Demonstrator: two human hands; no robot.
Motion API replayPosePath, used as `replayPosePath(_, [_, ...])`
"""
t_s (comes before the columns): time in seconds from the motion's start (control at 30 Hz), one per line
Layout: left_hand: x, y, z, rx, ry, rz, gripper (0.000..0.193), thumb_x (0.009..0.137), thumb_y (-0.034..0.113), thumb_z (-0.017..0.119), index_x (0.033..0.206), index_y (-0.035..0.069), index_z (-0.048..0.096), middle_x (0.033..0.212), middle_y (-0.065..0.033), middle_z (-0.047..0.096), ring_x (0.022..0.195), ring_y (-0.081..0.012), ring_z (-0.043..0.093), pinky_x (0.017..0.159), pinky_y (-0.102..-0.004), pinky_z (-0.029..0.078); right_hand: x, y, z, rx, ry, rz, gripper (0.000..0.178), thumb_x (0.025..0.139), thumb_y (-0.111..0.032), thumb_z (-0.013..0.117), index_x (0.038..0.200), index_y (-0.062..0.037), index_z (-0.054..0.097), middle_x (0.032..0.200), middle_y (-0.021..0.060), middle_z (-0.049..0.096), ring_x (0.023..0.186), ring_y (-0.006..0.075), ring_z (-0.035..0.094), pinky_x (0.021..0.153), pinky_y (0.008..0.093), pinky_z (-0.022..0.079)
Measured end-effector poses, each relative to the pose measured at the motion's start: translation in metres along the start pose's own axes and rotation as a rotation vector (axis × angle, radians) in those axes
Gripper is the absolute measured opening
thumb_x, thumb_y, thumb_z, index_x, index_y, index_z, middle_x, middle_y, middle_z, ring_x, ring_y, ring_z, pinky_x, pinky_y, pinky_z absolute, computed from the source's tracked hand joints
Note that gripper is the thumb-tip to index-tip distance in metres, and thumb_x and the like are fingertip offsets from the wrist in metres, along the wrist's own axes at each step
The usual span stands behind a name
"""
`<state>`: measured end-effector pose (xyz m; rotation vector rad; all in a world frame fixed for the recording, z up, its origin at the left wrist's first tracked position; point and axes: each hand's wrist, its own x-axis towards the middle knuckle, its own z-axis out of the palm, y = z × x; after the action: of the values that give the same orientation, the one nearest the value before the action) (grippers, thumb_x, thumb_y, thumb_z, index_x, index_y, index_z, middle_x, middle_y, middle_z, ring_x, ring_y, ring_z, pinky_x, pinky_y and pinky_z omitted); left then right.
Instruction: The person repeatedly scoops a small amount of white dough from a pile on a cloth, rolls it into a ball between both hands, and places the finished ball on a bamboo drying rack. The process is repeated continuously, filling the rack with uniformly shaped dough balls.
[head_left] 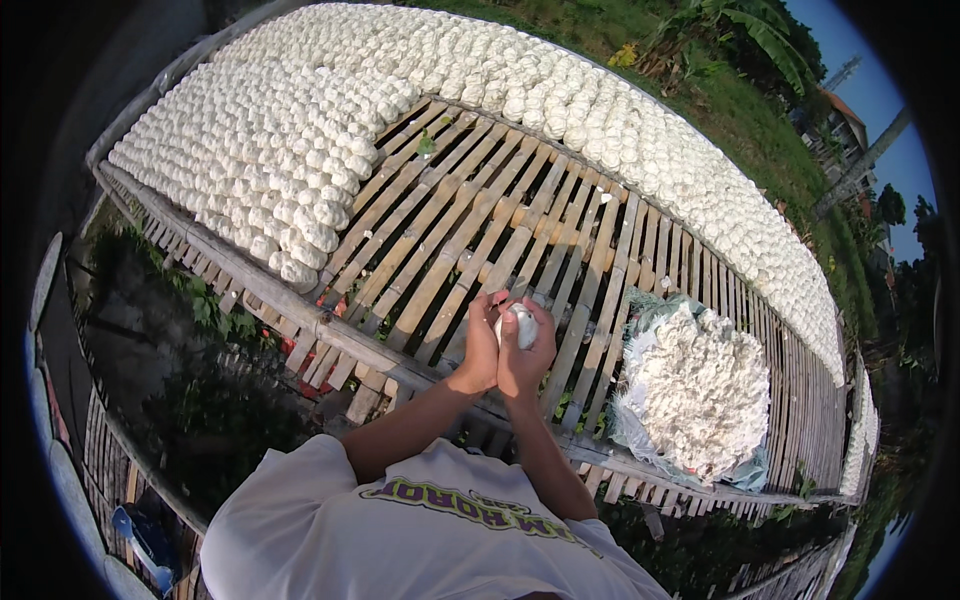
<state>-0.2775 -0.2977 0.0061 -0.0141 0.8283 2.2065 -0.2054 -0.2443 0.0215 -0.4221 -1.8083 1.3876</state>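
Cupped between my two hands is a white ball of doughy, crumbly material [518, 328], partly hidden by fingers. My left hand [482, 345] curls around its left side, while my right hand [530, 355] wraps the right side with the thumb across the front. Both hands are above the bamboo slat rack [470, 225], close to its near edge. To the right, a heap of loose white crumbly material [695, 390] lies on a bluish-green woven sack [632, 425]. Rows of similar white balls [250, 150] cover the rack's left part and run along its far side.
A thick bamboo pole [365, 345] forms the rack's near edge. Small white crumbs lie scattered on the slats, which have gaps between them. Green leaves [225, 318] grow below at the left. Grass [600, 75] and a banana plant [745, 40] stand beyond. A blue object [148, 545] lies at lower left.
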Motion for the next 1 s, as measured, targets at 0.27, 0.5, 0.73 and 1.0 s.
replayPosePath(0.27, [0.001, 0.01, -0.004, -0.009, -0.021, -0.192, 0.057, 0.111, 0.056, 0.039, 0.126, 0.007, 0.064, 0.111, -0.0091, 0.071, 0.099, -0.0227, 0.07, 0.092, -0.0403, 0.058, 0.005, -0.001, -0.006, 0.093, -0.109, -0.074, 0.035, 0.096, -0.022, 0.078, 0.12, 0.0007, 0.068, 0.122, 0.0168, 0.067, 0.108, 0.0271, 0.065, 0.094, 0.0389, 0.052])
replayPosePath(0.5, [0.006, 0.008, -0.017, -0.049, -0.206, -0.335, 0.056, 0.111, 0.059, 0.039, 0.115, 0.009, 0.065, 0.109, -0.0076, 0.069, 0.099, -0.0194, 0.068, 0.09, -0.0369, 0.057, -0.004, -0.004, 0.0, -0.061, -0.106, -0.386, 0.047, 0.09, -0.016, 0.081, 0.13, -0.0011, 0.061, 0.126, 0.0176, 0.063, 0.107, 0.0255, 0.065, 0.092, 0.0369, 0.053])
replayPosePath(0.73, [-0.005, 0.008, -0.004, -0.238, 0.083, -0.292, 0.058, 0.112, 0.053, 0.037, 0.127, 0.004, 0.062, 0.123, -0.0185, 0.069, 0.117, -0.0302, 0.068, 0.105, -0.0464, 0.053, 0.006, -0.018, -0.011, 0.09, -0.075, -0.048, 0.016, 0.089, -0.006, 0.077, 0.102, -0.0014, 0.068, 0.109, 0.0142, 0.068, 0.099, 0.0262, 0.065, 0.086, 0.0396, 0.052])
replayPosePath(1.0, [0.001, 0.028, -0.023, -0.161, -0.366, -0.595, 0.065, 0.111, 0.056, 0.035, 0.135, 0.002, 0.06, 0.131, -0.0159, 0.067, 0.123, -0.029, 0.066, 0.109, -0.046, 0.051, 0.018, -0.035, -0.024, -0.216, -0.29, -0.494, 0.018, 0.088, -0.011, 0.08, 0.101, -0.003, 0.072, 0.108, 0.0132, 0.071, 0.1, 0.0306, 0.069, 0.088, 0.0382, 0.055])
